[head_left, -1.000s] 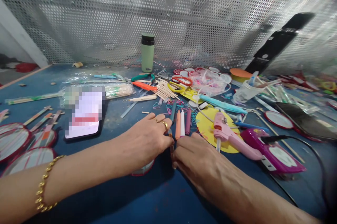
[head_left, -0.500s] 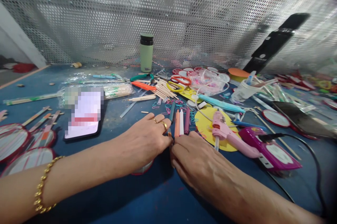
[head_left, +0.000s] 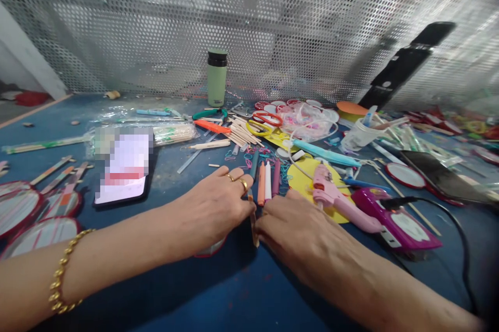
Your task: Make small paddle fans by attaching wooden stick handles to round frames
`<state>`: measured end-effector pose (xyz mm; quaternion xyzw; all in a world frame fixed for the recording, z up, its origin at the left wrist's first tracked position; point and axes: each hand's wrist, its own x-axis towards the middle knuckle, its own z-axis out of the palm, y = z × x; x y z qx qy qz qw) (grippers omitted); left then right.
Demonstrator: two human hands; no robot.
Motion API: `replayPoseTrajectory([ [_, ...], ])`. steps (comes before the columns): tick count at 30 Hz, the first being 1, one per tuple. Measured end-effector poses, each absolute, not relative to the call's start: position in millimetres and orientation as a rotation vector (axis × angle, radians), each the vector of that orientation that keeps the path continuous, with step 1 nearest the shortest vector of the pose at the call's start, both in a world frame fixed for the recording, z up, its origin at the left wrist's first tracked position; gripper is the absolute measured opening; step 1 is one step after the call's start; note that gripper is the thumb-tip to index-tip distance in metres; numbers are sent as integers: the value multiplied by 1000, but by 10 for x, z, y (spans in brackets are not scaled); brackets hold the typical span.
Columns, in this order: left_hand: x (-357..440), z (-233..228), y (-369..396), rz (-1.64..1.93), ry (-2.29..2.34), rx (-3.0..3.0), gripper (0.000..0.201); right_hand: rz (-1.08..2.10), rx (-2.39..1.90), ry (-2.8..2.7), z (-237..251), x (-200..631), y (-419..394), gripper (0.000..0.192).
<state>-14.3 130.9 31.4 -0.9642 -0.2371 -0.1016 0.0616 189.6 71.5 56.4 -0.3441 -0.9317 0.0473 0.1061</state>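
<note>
My left hand (head_left: 216,210), with two gold rings and a gold bracelet, rests knuckles-up on the blue table (head_left: 241,295). Its fingertips pinch a thin wooden stick (head_left: 253,228) that lies between both hands. My right hand (head_left: 294,228) meets it from the right, fingertips on the same stick. Under my left hand a red-rimmed round disc (head_left: 210,250) is mostly hidden. Just beyond the fingers lie orange, white, purple and teal coloured sticks (head_left: 267,184) side by side.
A pink glue gun (head_left: 331,197) lies on a yellow disc (head_left: 302,178), with a magenta device (head_left: 401,223) and black cable to the right. A phone (head_left: 125,168) lies left, red-rimmed discs (head_left: 23,207) far left. Scissors (head_left: 265,121), loose sticks and a green flask (head_left: 217,78) stand behind.
My hands have drawn slightly apart, so more of the wooden stick shows between them. The view has shifted a little; everything else stays put.
</note>
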Motion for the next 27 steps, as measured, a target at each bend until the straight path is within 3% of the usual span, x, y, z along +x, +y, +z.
replayPoseTrajectory([
  [10, -109, 287, 1308, -298, -719, -2908, 17, -41, -910, -2922, 616, 1788, 762, 24],
  [17, -126, 248, 1321, -314, -698, -2872, 17, -169, -914, -2911, 368, 1780, 811, 20],
  [21, -146, 294, 1307, -313, -696, -2895, 18, -81, -940, -2815, 419, 1850, 701, 19],
  [27, -155, 298, 1313, -318, -677, -2910, 23, 421, -1168, -2787, 618, 2167, 443, 12],
])
